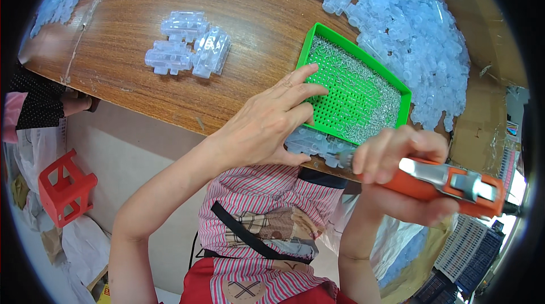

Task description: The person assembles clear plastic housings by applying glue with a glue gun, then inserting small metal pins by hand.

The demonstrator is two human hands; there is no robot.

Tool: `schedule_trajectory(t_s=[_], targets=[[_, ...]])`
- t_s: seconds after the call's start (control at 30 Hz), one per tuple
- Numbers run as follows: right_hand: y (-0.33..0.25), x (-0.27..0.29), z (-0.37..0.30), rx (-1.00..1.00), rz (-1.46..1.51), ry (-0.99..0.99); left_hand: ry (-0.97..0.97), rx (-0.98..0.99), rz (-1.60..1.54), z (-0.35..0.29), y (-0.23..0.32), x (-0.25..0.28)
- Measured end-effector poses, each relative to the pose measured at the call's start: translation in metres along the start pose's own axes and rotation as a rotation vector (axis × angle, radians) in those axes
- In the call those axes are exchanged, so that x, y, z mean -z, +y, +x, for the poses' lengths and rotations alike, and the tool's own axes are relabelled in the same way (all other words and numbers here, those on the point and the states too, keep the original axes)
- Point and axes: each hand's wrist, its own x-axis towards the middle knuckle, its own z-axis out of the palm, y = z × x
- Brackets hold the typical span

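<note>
My left hand reaches over the near left edge of a green perforated tray, its fingers spread and fingertips above the holes. Small silvery screws cover much of the tray's bottom, thickest along the far and right sides. In my right hand is an orange electric screwdriver, lying almost level with its tip end to the left; that hand is somewhat blurred. Clear plastic parts lie at the table's near edge, between my left thumb and the screwdriver's tip, partly hidden by the hand and the tray.
Several joined clear plastic pieces lie on the wooden table left of the tray. A large heap of clear parts fills the far right, beside cardboard. On the floor at left stands a red stool, near another person's foot.
</note>
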Motion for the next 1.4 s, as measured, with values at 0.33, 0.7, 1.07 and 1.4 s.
schedule_trajectory(t_s=[0.33, 0.7, 1.07, 1.4], targets=[[0.01, -0.02, -0.015, -0.113, -0.061, -0.009, 0.027, -0.025, 0.012, -0.001, -0.004, -0.003], [0.02, -0.021, -0.023, -0.011, -0.148, -0.102, 0.064, -0.061, 0.025, -0.004, -0.004, -0.005], [0.026, -0.023, -0.019, 0.032, -0.241, -0.201, 0.057, -0.058, 0.033, -0.003, -0.003, -0.002], [0.007, -0.021, 0.001, -0.095, -0.04, 0.128, -0.014, -0.071, 0.059, -0.006, 0.004, 0.004]])
